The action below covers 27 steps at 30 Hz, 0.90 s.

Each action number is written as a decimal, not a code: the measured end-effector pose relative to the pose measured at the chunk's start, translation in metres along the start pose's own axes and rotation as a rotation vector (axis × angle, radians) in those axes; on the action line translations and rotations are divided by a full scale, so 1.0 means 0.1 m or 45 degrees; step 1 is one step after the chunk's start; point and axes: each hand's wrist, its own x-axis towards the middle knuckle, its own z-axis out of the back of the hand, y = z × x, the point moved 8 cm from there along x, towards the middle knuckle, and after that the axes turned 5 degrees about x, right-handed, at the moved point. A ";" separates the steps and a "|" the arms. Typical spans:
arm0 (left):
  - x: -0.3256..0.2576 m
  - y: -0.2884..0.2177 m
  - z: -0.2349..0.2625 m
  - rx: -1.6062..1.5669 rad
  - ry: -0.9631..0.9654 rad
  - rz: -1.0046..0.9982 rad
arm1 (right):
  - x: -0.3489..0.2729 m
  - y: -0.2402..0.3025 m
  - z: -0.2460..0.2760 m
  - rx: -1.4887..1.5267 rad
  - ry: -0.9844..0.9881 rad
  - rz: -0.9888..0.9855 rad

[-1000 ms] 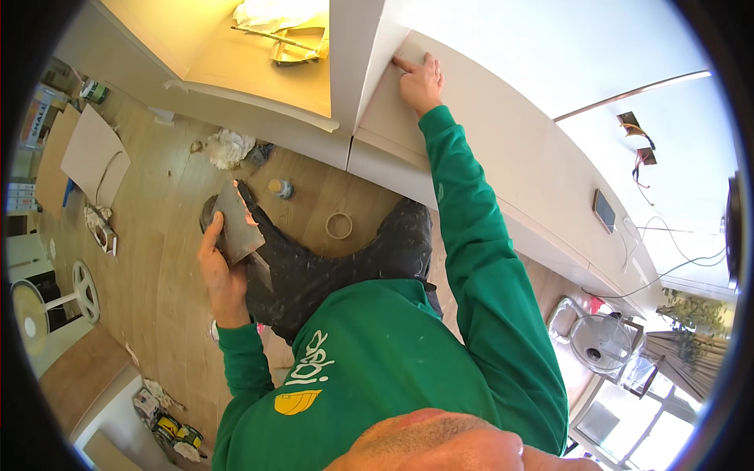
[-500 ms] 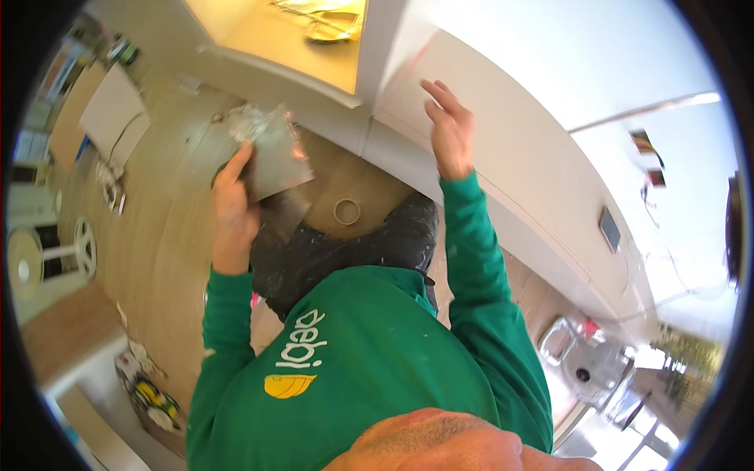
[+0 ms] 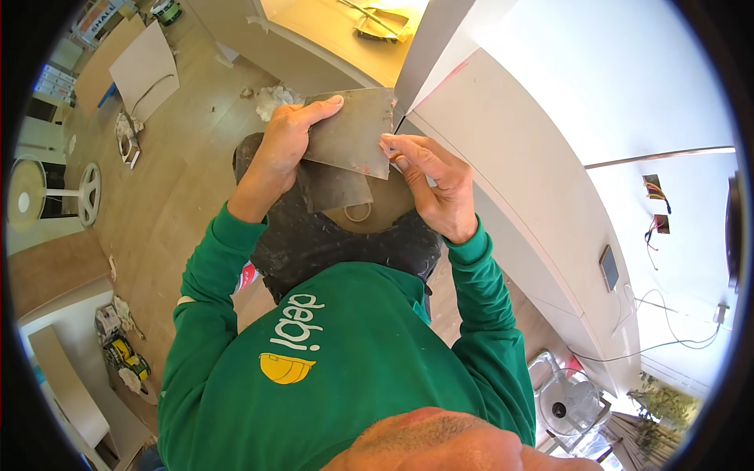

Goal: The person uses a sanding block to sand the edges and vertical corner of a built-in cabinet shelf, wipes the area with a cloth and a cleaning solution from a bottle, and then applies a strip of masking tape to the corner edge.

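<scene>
My left hand point(image 3: 275, 153) grips a thin grey rectangular plate point(image 3: 353, 125), its thumb lying on the upper face. Beneath it a second thin grey sheet point(image 3: 339, 188) hangs over my dark trousers, apparently in the same hand. Pinkish residue clings along the plate's right edge. There, the fingertips of my right hand point(image 3: 440, 177) are pinched together around a small pinkish bit; whether it is loose or still on the plate I cannot tell. A pale ring point(image 3: 358, 212) lies on the floor between my knees, partly hidden by the lower sheet.
To the right runs a long pale cabinet point(image 3: 534, 173) with a phone point(image 3: 609, 268) on it. Loose wires point(image 3: 658, 196) stick out of the wall. Ahead is a yellow-lit niche point(image 3: 322, 31). Crumpled white plastic point(image 3: 275, 100) and a white fan point(image 3: 67, 191) are on the left.
My right hand has come down and left from the cabinet to the plate's edge, its fingers closing. My left hand has moved right with the plate. The crumpled plastic shows on the floor beyond it.
</scene>
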 end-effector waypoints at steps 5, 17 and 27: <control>0.00 -0.01 -0.05 0.009 0.018 0.012 | -0.01 0.02 0.00 -0.130 0.049 0.002; 0.05 0.10 0.41 -0.265 -0.230 0.004 | -0.03 -0.67 0.52 0.110 -0.210 -0.439; -0.22 0.42 0.93 -0.391 -0.398 0.086 | 0.64 -2.77 1.81 -0.463 -0.566 -0.647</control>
